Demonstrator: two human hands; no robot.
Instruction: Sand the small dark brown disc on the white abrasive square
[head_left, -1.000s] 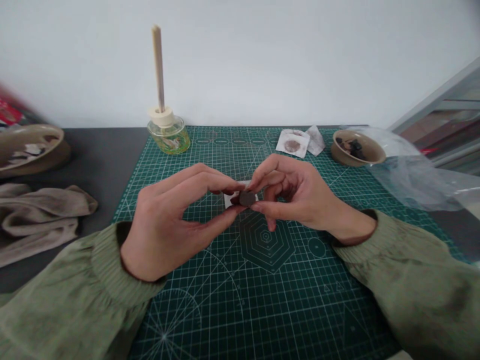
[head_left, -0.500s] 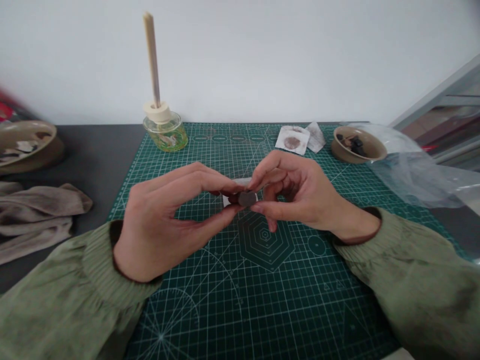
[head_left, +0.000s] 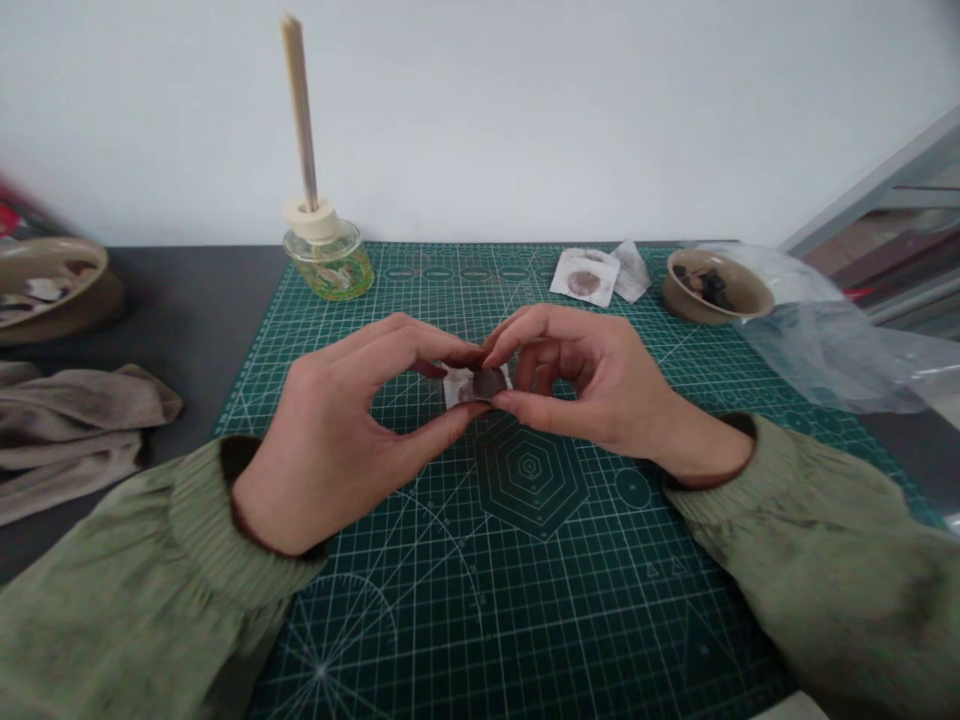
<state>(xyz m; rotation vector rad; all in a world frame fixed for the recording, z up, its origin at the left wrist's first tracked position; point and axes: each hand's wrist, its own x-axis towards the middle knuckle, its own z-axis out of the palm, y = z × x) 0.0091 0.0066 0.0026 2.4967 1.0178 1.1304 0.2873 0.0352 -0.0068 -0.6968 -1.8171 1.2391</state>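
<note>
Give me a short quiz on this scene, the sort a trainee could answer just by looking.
1. True or false: the dark round piece sits between the fingertips of both the left hand and the right hand.
2. What rises from the glass jar? A: a long pale stick. B: a pair of scissors. C: a metal spoon.
3. Fill in the blank: the bowl stands at the far ___ corner of the green cutting mat, as the wearer sees it.

Key: 1 true; 2 A; 3 right.

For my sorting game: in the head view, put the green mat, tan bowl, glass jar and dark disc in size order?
Green mat first. Tan bowl and glass jar look too close to rank. Dark disc is smallest.
</note>
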